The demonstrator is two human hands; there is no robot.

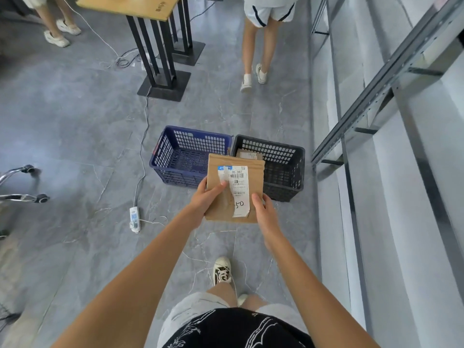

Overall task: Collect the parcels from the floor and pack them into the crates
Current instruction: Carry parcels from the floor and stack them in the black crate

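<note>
Flat brown cardboard parcel point(234, 189) with white shipping label held above grey marble-patterned tile floor point(75, 136), left hand point(206, 200) grip thumb-over its edge, right hand point(263, 209) grip clasping its other side, blue plastic crate point(185, 156) and black plastic crate point(281, 167) just beyond parcel, white power strip point(134, 219) left of parcel, wooden desk point(130, 6) far beyond.

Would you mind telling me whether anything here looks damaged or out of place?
The white shipping label on the brown parcel held by both hands looks wrinkled and is peeling at its lower edge. A power strip and its cable lie loose across the floor left of the blue crate, a possible trip hazard.
</note>
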